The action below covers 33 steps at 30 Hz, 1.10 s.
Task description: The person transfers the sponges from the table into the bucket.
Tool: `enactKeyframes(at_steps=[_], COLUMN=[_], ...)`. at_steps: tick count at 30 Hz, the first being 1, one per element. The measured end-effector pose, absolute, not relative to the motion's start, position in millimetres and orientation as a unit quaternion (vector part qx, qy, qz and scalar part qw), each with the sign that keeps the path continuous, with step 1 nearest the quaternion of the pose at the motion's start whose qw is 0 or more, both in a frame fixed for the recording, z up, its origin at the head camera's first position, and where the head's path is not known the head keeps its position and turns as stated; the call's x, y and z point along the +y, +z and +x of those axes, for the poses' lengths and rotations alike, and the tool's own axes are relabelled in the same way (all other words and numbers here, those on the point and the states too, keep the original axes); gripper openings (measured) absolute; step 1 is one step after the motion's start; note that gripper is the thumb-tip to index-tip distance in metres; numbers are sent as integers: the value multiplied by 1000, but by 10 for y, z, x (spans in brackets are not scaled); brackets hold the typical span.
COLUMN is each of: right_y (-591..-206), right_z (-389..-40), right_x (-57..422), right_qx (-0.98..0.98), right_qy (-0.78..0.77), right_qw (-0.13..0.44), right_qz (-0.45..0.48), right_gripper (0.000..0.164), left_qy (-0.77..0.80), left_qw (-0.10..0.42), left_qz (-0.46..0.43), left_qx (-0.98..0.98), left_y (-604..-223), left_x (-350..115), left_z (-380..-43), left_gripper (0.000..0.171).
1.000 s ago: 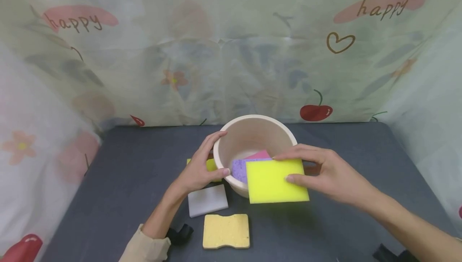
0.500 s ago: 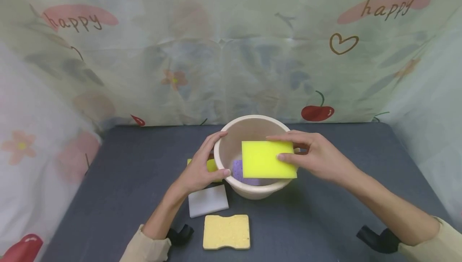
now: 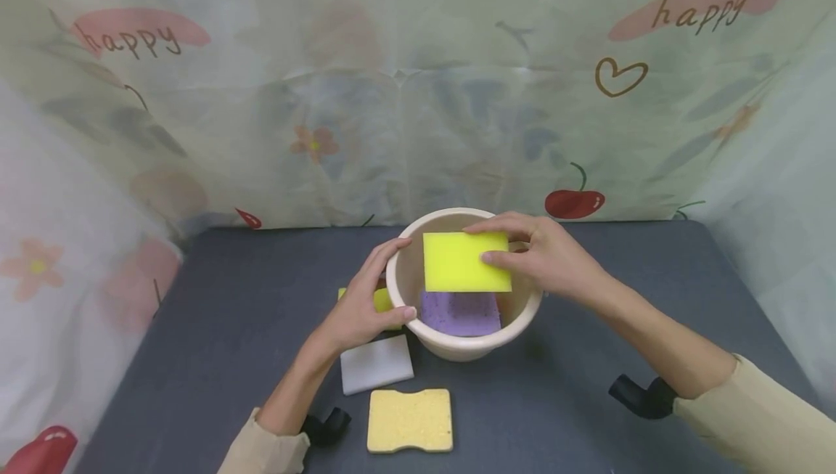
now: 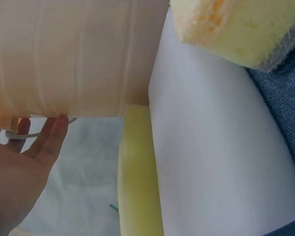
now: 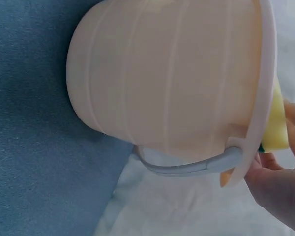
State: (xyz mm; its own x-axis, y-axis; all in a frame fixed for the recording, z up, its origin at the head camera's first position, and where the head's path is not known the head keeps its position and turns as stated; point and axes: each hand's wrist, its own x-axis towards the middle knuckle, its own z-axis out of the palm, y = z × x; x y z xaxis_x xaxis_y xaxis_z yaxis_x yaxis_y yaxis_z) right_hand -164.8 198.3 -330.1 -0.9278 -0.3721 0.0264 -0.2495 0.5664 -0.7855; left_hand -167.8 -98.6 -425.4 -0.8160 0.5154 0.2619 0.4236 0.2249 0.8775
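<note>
A cream bucket with a grey handle stands upright on the table. My left hand holds its left rim, thumb at the front and fingers farther back. With thumb and fingers, my right hand pinches a bright yellow sponge over the bucket's mouth. From the right wrist view, the yellow sponge shows at the rim, with a dark green edge just visible. Inside the bucket lies a purple sponge, its back part hidden behind the yellow one.
Beside the bucket, a yellow-green sponge is partly hidden behind my left hand. A white sponge block and a pale yellow sponge with notched sides lie in front on the dark table. A printed curtain hangs behind.
My right hand has carried the yellow sponge back and left, from the bucket's front right rim to above its opening. More of the purple sponge shows. The left hand stays on the rim.
</note>
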Motion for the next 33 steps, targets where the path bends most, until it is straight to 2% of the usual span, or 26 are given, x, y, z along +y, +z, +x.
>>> enactKeyframes(at_steps=[12, 33], right_y=[-3365, -3356], right_z=[-1820, -1848], right_x=[1843, 1738], right_qx=[890, 923], right_qy=[-406, -349], right_qw=[39, 44], right_qz=[-206, -156], right_gripper=[36, 39], left_qy=[550, 550], left_qw=[49, 52], left_qz=[299, 291], left_qx=[778, 781], left_y=[-4261, -4255], left_x=[-990, -975], left_z=[-1675, -1665], left_gripper=[87, 89])
